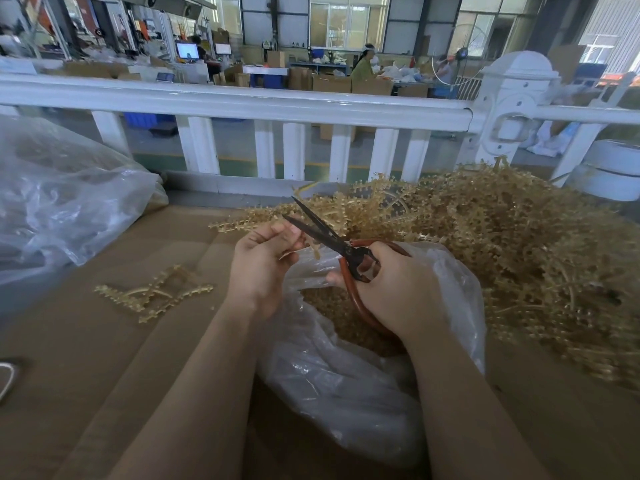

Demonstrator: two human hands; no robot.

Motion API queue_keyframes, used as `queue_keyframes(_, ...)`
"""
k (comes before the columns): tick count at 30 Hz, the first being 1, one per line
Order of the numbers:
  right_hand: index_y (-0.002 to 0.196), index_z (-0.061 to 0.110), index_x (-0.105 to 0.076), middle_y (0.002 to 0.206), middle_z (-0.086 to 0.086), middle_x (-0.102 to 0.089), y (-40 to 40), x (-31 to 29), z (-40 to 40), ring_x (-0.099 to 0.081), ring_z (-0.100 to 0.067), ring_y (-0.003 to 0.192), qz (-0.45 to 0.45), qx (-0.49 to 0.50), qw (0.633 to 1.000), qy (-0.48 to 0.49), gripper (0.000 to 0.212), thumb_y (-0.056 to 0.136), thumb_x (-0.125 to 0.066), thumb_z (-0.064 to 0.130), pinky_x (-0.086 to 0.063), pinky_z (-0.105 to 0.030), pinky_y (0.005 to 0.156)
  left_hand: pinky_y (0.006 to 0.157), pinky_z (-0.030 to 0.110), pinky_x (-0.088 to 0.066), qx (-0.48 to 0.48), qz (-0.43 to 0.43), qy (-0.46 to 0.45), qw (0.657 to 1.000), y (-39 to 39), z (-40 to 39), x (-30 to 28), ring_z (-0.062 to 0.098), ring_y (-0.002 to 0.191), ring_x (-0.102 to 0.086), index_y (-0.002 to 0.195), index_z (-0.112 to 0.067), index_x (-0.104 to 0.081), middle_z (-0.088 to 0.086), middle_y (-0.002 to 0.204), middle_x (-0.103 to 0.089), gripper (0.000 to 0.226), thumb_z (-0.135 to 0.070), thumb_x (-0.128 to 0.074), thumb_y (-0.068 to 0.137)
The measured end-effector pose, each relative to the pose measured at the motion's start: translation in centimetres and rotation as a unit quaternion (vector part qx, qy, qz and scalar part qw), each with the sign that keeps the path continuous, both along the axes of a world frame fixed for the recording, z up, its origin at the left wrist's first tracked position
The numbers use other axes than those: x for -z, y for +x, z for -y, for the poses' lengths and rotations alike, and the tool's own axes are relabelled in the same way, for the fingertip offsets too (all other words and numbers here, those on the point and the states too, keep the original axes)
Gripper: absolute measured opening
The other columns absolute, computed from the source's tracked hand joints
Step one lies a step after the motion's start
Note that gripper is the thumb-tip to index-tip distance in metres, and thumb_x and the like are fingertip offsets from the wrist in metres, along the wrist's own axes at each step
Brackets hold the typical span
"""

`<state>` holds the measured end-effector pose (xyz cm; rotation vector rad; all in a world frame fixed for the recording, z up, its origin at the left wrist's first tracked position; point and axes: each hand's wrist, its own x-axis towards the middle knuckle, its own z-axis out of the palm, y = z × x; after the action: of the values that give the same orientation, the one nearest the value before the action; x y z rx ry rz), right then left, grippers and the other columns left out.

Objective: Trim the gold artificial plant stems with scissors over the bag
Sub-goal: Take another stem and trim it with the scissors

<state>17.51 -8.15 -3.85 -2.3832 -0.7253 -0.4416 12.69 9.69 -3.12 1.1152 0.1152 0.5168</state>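
Bright, even daylight from tall windows [349, 22] at far wall; panes washed out near white. Shadows soft, faint under forearms on cardboard [104, 341]. Glare streaks along white railing [242, 100], sheen on clear plastic bag [346, 386]. Wide-angle bend: railing bows, edges stretch. Gold stem heap [519, 244] smeared at right edge, detail lost. Background soft, slightly hazy.

White railing [242, 102] fronts a bright, perhaps windowed workshop with cardboard boxes [332, 83].
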Motion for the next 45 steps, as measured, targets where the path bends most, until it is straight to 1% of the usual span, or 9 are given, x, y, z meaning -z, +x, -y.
queue_keyframes(4,0.086,0.039,-0.055,0.072,0.025,-0.055,0.0,0.0,0.1,-0.046,0.013,0.069,0.005,-0.005,1.000,-0.005,0.049,0.072,-0.055,0.085,-0.029,-0.009,0.056,0.058,0.020,-0.042,0.023,-0.011,-0.035,0.999,-0.1,-0.1,-0.3,0.008,0.059,-0.054,0.067,-0.013,-0.065,0.002,0.065,-0.056,0.031,0.003,-0.057,0.092)
queue_keyframes(10,0.074,0.031,-0.051,0.068,0.017,-0.057,0.1,0.2,0.2,-0.051,0.004,0.065,0.020,-0.002,1.000,-0.015,0.057,0.070,-0.050,0.087,-0.042,-0.018,0.054,0.059,0.021,-0.043,0.053,-0.022,-0.019,0.998,-0.2,0.0,0.0,0.013,0.060,-0.050,0.078,-0.005,-0.064,0.000,0.058,-0.057,0.023,0.006,-0.051,0.093)
queue_keyframes(17,0.071,0.030,-0.048,0.063,0.014,-0.055,0.2,0.3,0.2,-0.050,0.002,0.061,0.022,-0.003,1.000,-0.010,0.057,0.072,-0.052,0.086,-0.036,-0.018,0.051,0.062,0.024,-0.042,0.070,-0.023,0.009,0.997,-0.4,0.0,0.0,0.013,0.059,-0.050,0.064,-0.010,-0.067,0.005,0.062,-0.058,0.034,0.006,-0.054,0.090)
queue_keyframes(22,0.065,0.029,-0.044,0.057,0.012,-0.049,0.1,0.2,0.0,-0.047,0.000,0.056,0.029,-0.002,1.000,0.007,0.062,0.068,-0.046,0.091,-0.033,-0.021,0.049,0.057,0.020,-0.043,0.094,-0.027,0.001,0.995,-0.5,0.4,-0.2,0.013,0.060,-0.048,0.073,-0.007,-0.064,0.005,0.065,-0.056,0.003,-0.007,-0.063,0.076)
queue_keyframes(26,0.064,0.027,-0.047,0.057,0.011,-0.050,0.2,0.4,0.0,-0.048,-0.001,0.056,0.049,0.002,0.999,0.009,0.066,0.067,-0.043,0.093,-0.037,-0.020,0.050,0.056,0.019,-0.041,0.099,-0.025,-0.010,0.995,-0.5,0.5,-0.2,0.011,0.057,-0.049,0.068,-0.011,-0.066,0.003,0.061,-0.056,0.007,-0.007,-0.063,0.073)
queue_keyframes(34,0.057,0.030,-0.034,0.050,0.013,-0.038,0.1,0.4,0.0,-0.039,0.001,0.049,0.070,-0.006,0.997,0.032,0.060,0.070,-0.057,0.085,-0.026,-0.018,0.049,0.054,0.017,-0.041,0.104,-0.018,-0.022,0.994,-0.5,0.6,-0.4,0.008,0.055,-0.050,0.062,-0.015,-0.072,-0.001,0.060,-0.058,0.017,-0.008,-0.063,0.074)
queue_keyframes(38,0.059,0.029,-0.036,0.050,0.012,-0.039,0.1,0.5,0.0,-0.039,-0.001,0.048,0.053,-0.003,0.998,0.030,0.061,0.071,-0.060,0.084,-0.026,-0.019,0.048,0.054,0.017,-0.042,0.115,-0.010,-0.011,0.993,-0.4,0.6,-0.4,0.008,0.056,-0.049,0.062,-0.016,-0.072,-0.001,0.059,-0.057,0.017,-0.009,-0.063,0.075)
queue_keyframes(42,0.059,0.029,-0.036,0.050,0.012,-0.039,-0.1,0.6,-0.2,-0.039,-0.002,0.047,0.056,0.001,0.998,0.033,0.062,0.070,-0.051,0.088,-0.027,-0.019,0.046,0.050,0.020,-0.050,0.139,-0.004,-0.006,0.990,-0.5,0.9,-0.3,0.011,0.057,-0.045,0.065,-0.014,-0.071,0.003,0.060,-0.054,0.015,-0.009,-0.064,0.077)
queue_keyframes(45,0.059,0.025,-0.038,0.052,0.011,-0.042,0.0,0.6,-0.1,-0.040,-0.002,0.049,0.059,0.011,0.998,0.031,0.065,0.069,-0.050,0.089,-0.029,-0.020,0.045,0.058,0.020,-0.041,0.120,-0.006,0.021,0.992,-0.4,0.8,-0.2,0.011,0.060,-0.045,0.065,-0.016,-0.072,0.002,0.063,-0.056,0.015,-0.010,-0.065,0.076)
